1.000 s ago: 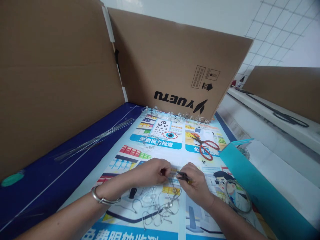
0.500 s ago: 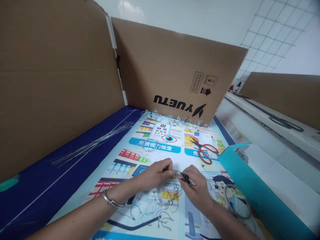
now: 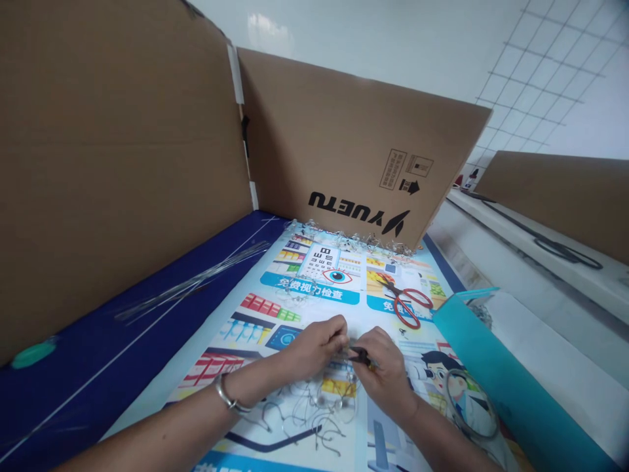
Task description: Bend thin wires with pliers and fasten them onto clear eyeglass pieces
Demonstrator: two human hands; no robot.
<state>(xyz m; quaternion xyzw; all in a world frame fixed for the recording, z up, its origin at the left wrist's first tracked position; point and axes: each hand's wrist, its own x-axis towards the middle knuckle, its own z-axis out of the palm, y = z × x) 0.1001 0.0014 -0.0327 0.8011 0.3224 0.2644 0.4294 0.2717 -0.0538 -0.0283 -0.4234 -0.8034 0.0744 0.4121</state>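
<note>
My left hand (image 3: 322,344), with a silver bangle at its wrist, is closed in a pinch on a strand of thin wire with clear beads (image 3: 322,398). The strand hangs in loops below the fingers, over the printed sheet. My right hand (image 3: 386,367) is wrapped round small dark-jawed pliers (image 3: 361,356). Their jaws point left and are close to my left fingertips; whether they grip the wire cannot be made out. Red-handled scissors (image 3: 411,308) lie with blades apart beyond my right hand.
Beaded wire pieces (image 3: 344,241) line the foot of the cardboard panel (image 3: 354,137). Straight wires (image 3: 196,278) lie on the blue surface at left. A teal box (image 3: 521,373) stands at right, near a coil of wire (image 3: 469,403). A colourful printed sheet (image 3: 339,311) covers the middle.
The whole view has shifted slightly, with things appearing a little further right and lower. The pliers' jaws have turned slightly beside my left fingertips. Both hands keep their grip.
</note>
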